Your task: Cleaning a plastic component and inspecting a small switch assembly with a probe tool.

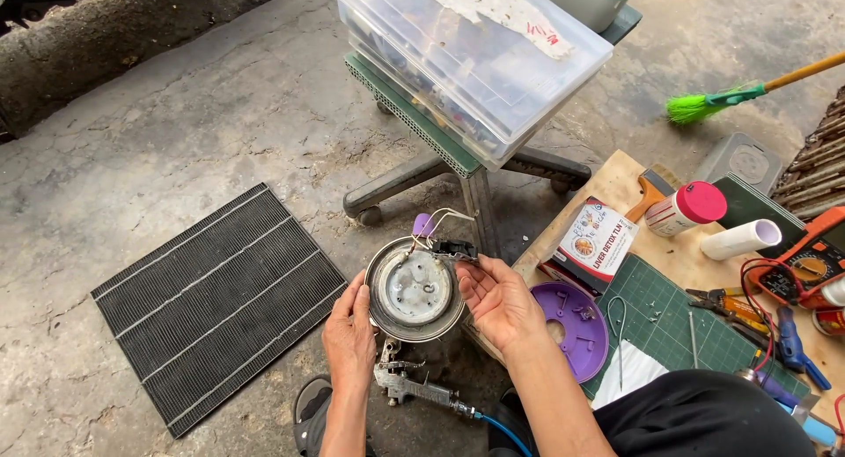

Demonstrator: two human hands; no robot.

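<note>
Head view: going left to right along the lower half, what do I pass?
Black ribbed filter panel → left hand → round metal base → right hand → purple disc → green cutting mat → pliers → orange multimeter.

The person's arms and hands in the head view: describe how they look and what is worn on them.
Both forearms are bare, with no sleeves showing. The left hand and right hand wear no gloves, and no rings, watch or bracelets are visible. Dark clothing shows only at the lap.
</note>
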